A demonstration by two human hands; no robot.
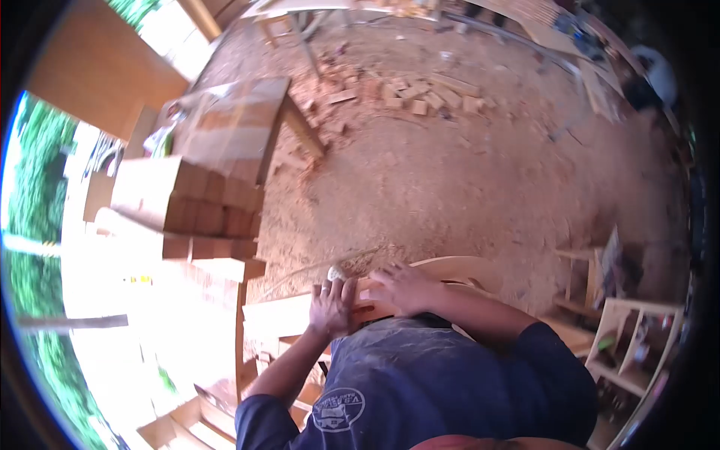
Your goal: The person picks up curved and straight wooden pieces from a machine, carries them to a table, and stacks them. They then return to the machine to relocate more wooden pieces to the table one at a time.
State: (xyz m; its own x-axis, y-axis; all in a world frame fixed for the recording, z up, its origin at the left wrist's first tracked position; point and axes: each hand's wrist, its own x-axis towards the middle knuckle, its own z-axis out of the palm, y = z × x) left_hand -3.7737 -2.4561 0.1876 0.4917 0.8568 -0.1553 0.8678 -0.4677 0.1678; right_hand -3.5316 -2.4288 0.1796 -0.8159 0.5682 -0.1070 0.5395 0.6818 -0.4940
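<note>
My left hand [332, 306] is at the bottom centre, its fingers pressed together and curled over the work. A small whitish lump [336, 274] shows just beyond its fingertips; what the hand grips is hidden. My right hand [405, 289] lies beside it, fingers somewhat spread on a pale wooden piece. A curved pale board [457, 268] extends to the right behind that hand. Left of my left hand is a bright, flat wooden board [281, 315]. A narrow dark gap shows in the wood between my hands and my shirt.
Stacked wooden blocks [202, 202] stand at the left, by a wooden table [232, 127]. Offcuts [431, 94] lie on the dusty floor [420, 180]. A wooden shelf frame [634, 306] is at the lower right. Benches with boards line the far side.
</note>
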